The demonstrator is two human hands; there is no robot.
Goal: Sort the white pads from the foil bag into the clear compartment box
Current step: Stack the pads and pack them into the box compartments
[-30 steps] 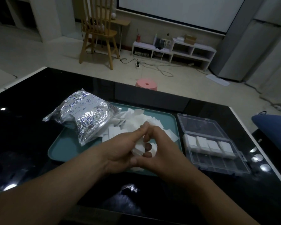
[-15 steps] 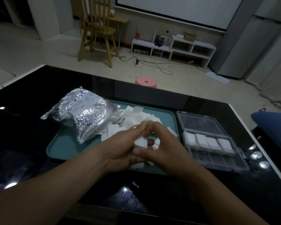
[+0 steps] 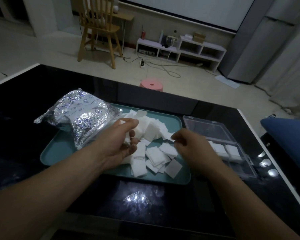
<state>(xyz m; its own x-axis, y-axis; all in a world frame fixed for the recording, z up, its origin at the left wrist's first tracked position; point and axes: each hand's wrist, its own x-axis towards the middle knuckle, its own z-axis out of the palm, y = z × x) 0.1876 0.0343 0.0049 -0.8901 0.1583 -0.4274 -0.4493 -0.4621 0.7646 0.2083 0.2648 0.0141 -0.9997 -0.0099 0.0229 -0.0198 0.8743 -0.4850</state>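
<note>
Parting after a joint grasp: left hand [image 3: 123, 142] grips some white pads [image 3: 152, 130]; right hand [image 3: 189, 146], curled, contents indiscernible, nears the compartment box [image 3: 241, 170], presumably for loading

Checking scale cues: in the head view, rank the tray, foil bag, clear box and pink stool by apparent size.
1. tray, largest.
2. foil bag and clear box look about alike; not ranked.
3. pink stool, smallest, though farther off and partly hidden.

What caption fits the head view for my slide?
Left hand grips white pads over the teal tray; right hand hovers beside the clear compartment box.
</note>
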